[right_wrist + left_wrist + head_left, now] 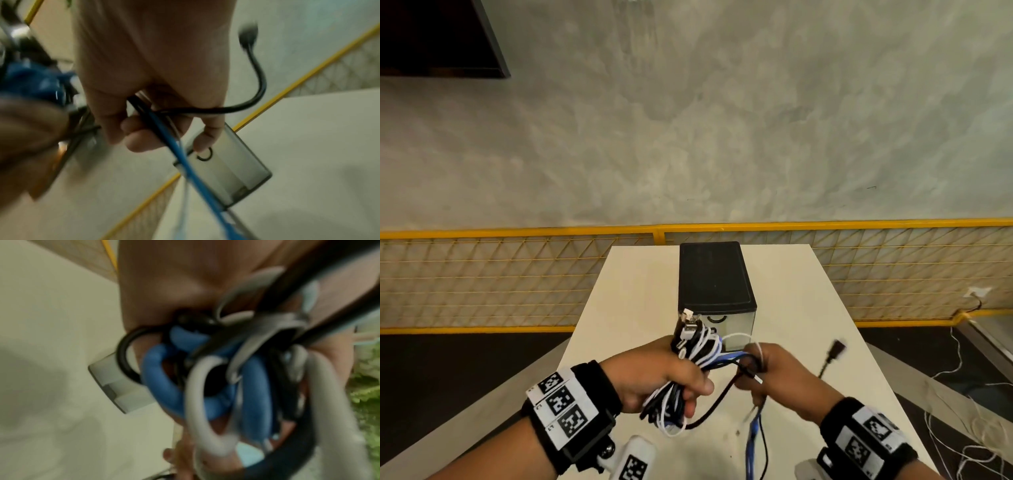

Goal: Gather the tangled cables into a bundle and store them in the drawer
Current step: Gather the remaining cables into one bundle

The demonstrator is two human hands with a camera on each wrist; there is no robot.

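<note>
My left hand [671, 375] grips a thick bundle of black, white and blue cables [693, 349] above the near end of the table, plugs sticking up from its top. In the left wrist view the cable loops [222, 382] fill the palm. My right hand [770, 368] holds the loose cable strands [162, 129] that trail from the bundle: blue, white and black. A black plug end [837, 349] swings free to its right. The black drawer box [714, 277] stands behind the hands, its translucent drawer front [230, 164] shut.
The white table [808, 308] is narrow, with drops to the floor at both sides. A yellow mesh fence [482, 277] runs behind it. Thin white wires [962, 431] lie on the floor at the right.
</note>
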